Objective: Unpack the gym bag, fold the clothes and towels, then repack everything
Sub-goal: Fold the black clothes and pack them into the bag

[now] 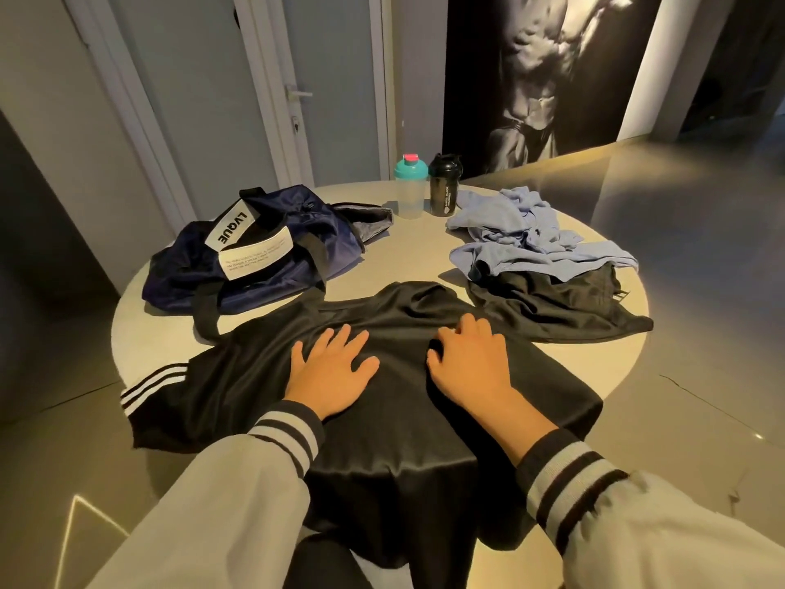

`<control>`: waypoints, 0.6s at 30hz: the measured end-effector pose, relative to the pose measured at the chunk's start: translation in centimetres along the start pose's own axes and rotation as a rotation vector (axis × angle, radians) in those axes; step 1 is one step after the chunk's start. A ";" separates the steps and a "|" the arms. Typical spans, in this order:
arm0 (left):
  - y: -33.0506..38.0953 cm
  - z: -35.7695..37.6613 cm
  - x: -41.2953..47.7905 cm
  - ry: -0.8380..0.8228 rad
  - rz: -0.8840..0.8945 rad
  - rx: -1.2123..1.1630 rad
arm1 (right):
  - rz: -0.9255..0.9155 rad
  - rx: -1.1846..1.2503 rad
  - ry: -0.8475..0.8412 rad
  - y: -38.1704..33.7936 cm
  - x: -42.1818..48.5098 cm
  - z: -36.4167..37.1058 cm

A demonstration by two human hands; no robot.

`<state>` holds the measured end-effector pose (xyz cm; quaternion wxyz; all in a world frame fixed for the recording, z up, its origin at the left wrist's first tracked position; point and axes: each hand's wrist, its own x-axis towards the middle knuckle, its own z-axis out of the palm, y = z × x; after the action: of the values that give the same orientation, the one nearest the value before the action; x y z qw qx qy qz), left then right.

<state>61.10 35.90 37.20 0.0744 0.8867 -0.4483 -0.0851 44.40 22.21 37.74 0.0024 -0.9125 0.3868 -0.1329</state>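
A black shirt [399, 418] is held flat on the round surface [416, 257] by two hands.

In the head view, the left hand [329, 371] is laid on the shirt, its grip fully open and the fingers spread. The right hand [467, 363] is rested beside it with bent fingers; whether a fold is held in its grip cannot be told. The navy gym bag [272, 252] is seen at the left, crumpled blue towels [531, 235] at the right.
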 end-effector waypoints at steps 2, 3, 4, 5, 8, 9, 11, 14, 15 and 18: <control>-0.2 -0.5 -0.1 0.007 -0.038 -0.003 | -0.033 0.108 -0.066 0.1 -0.1 0.7; 0.2 -0.7 -0.3 0.024 -0.037 0.010 | -0.058 0.205 -0.080 0.2 -0.2 1.1; 1.0 -0.9 -0.3 0.049 -0.013 0.020 | -0.075 0.305 -0.089 0.2 -0.2 1.3; 2.2 -1.1 -0.4 0.071 0.034 0.012 | -0.076 0.405 -0.095 0.3 -0.3 1.3; 6.5 -0.6 -0.4 0.063 0.180 -0.223 | 0.024 0.720 -0.068 0.9 -0.3 0.3; 7.6 0.0 -0.3 0.047 0.198 -0.275 | 0.054 0.767 -0.028 1.4 -0.4 0.0; 9.3 1.5 -0.2 0.027 0.186 -0.206 | 0.096 0.732 0.046 2.6 -0.8 -0.1; 9.9 2.9 -0.3 0.010 0.194 -0.013 | 0.146 0.344 0.158 4.7 -1.9 -0.2; 9.8 3.0 -0.4 0.009 0.218 0.007 | 0.164 0.246 0.133 5.1 -2.3 -0.5; 9.6 3.1 -0.6 0.015 0.292 -0.005 | 0.181 0.137 0.005 5.1 -3.1 -0.9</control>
<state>52.61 30.56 36.18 0.0914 0.8124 -0.5718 -0.0680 38.45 20.91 37.32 0.0759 -0.8711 0.4578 -0.1608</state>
